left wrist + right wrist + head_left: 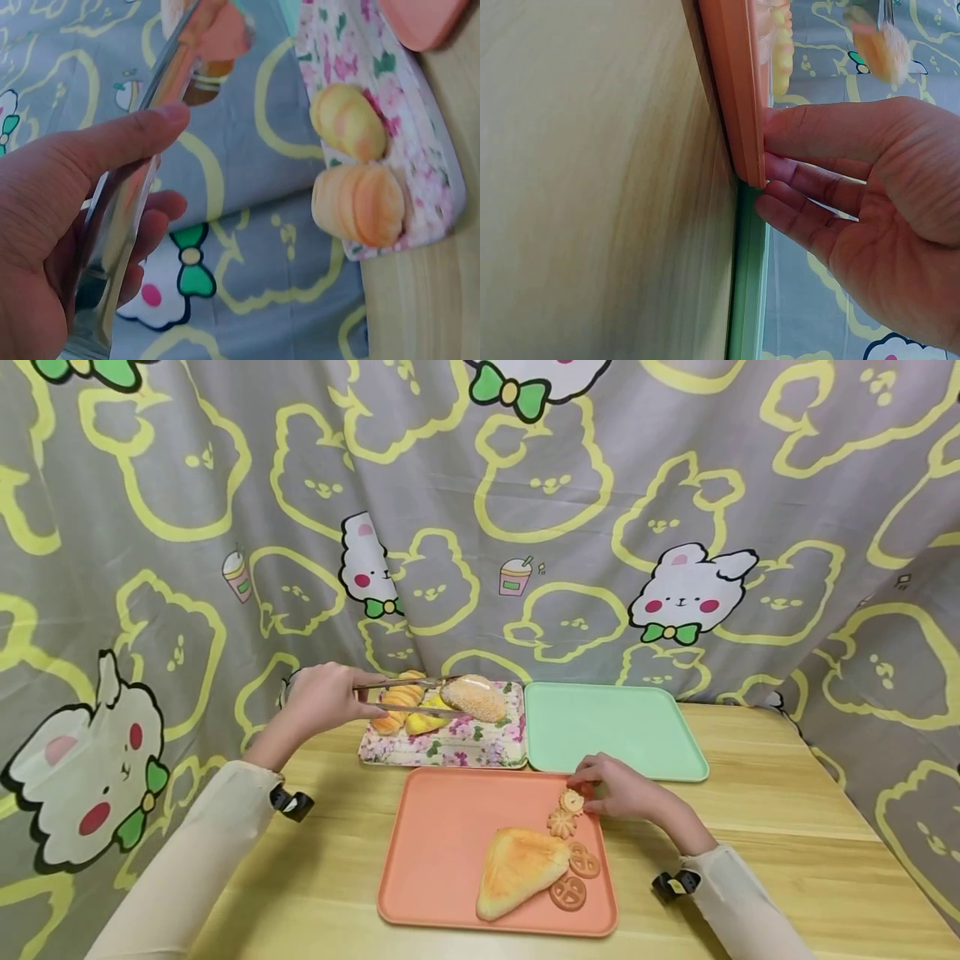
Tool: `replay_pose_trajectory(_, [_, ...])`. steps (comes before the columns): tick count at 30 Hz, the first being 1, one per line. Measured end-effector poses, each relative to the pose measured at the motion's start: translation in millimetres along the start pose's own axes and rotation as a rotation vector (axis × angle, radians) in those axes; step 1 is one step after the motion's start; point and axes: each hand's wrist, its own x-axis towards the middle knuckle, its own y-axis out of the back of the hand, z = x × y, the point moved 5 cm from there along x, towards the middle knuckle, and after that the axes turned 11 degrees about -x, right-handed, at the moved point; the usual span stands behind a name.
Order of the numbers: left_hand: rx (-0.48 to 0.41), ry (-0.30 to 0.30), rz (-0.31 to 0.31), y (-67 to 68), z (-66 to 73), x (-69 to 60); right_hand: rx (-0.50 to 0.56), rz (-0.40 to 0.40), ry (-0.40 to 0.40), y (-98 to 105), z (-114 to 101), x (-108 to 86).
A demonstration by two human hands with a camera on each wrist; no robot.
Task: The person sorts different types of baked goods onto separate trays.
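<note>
Metal tongs are gripped in my left hand, and their far ends hold a crumb-coated bread above the floral tray. In the left wrist view the fingers and thumb of my left hand wrap the tongs. My right hand is at the top right corner of the orange tray, beside a round cookie. The right wrist view has my right hand with bent fingertips at the orange tray's edge; what they touch is partly hidden.
A striped bread roll and a yellow one lie on the floral tray. A green tray stands to its right. The orange tray bears a triangular bread, a flower-shaped cookie and brown pretzel-like cookies. A patterned curtain hangs behind.
</note>
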Motion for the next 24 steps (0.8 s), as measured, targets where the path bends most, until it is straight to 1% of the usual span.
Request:
replay_pose_trajectory(5, [0.008,0.046,0.032,-15.5,10.7,21.2,-0.018,0.004,0.006,-0.1,1.4,-0.7])
replay_pose_trajectory(11, [0.028,0.089,0.017,-37.2,21.6,40.3,-0.010,0.022,0.017,-0.1,-0.1,-0.4])
replay_pose_trajectory(17, [0.060,0.109,0.005,-54.7,25.6,53.2,-0.012,0.019,0.015,-2.1,-0.3,-1.6])
replay_pose_trajectory(24, [0.031,0.147,-0.003,-67.6,28.1,62.3,-0.013,0.019,0.024,1.6,0.5,-1.1])
